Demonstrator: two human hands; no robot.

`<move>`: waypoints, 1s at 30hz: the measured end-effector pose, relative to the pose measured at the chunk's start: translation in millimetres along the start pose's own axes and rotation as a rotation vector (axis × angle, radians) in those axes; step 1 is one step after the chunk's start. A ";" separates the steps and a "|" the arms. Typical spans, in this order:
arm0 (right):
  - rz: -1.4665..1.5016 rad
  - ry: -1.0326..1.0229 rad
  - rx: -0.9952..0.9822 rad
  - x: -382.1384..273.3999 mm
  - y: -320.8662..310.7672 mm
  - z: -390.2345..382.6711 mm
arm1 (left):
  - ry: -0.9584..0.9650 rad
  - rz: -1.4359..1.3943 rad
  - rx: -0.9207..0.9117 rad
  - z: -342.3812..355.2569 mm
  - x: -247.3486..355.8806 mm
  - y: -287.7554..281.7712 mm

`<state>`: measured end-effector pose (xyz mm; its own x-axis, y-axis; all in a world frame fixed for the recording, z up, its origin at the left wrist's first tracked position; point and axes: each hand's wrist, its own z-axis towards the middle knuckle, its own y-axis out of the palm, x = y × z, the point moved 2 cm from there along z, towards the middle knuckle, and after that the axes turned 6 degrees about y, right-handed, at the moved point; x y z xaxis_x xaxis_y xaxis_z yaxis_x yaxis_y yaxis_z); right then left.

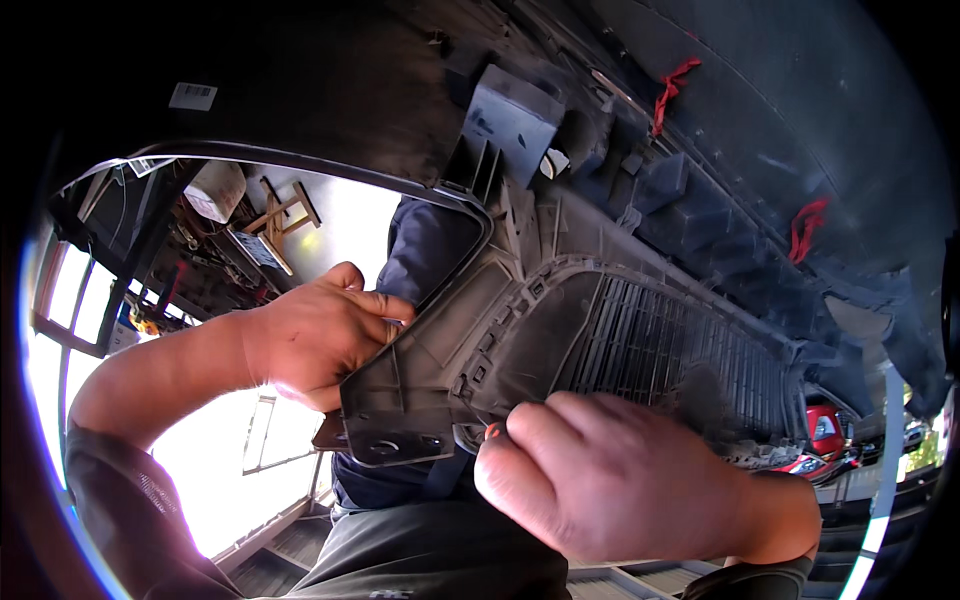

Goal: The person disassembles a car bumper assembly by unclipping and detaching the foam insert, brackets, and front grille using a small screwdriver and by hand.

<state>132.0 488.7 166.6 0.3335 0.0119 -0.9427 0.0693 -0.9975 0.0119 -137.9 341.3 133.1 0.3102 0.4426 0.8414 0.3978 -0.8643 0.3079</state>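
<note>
A large dark plastic car bumper (pixel 420 375), its dusty inner side toward me, spans the middle and right of the view. A slatted grille (pixel 650 335) is set into it. My left hand (pixel 320 335) is closed round the bumper's left edge, with some fingertips hidden behind it. Close to the bumper's lower edge, my right hand (pixel 610 475) is curled into a fist. A small orange-red bit (pixel 493 431) shows by its fingers; whatever else they hold is hidden.
Red strips (pixel 675 95) hang on the dark panel above. Dark blue cloth (pixel 425 245) shows behind the bumper. At the left are a wooden stool (pixel 285 220), a whitish bucket (pixel 215 190) and cluttered shelving. A red car (pixel 823 432) stands at the right.
</note>
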 end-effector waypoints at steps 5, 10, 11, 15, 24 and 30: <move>-0.226 -0.007 -0.058 -32.9 -17.2 26.7 | 0.053 0.017 0.039 -2.0 -3.1 3.7; -0.141 0.083 -0.216 -38.5 -15.1 45.0 | 0.075 0.011 0.091 -9.1 -8.8 14.4; -0.147 0.081 -0.230 -36.0 -13.6 47.7 | 0.078 0.005 0.105 -10.1 -9.8 16.6; 0.109 0.105 -0.130 -18.2 -6.5 43.5 | 0.127 -0.033 0.148 -8.5 -13.3 19.3; 0.580 0.418 0.061 6.3 5.6 6.9 | 0.179 -0.025 0.211 -8.4 -15.6 23.0; 0.632 0.291 0.161 19.9 10.9 -1.4 | 0.194 0.038 0.165 -7.9 -22.6 21.3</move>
<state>140.7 478.2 148.5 0.5026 -0.5765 -0.6443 -0.3525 -0.8171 0.4561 -143.2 310.9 124.1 0.1626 0.3426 0.9253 0.5292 -0.8218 0.2113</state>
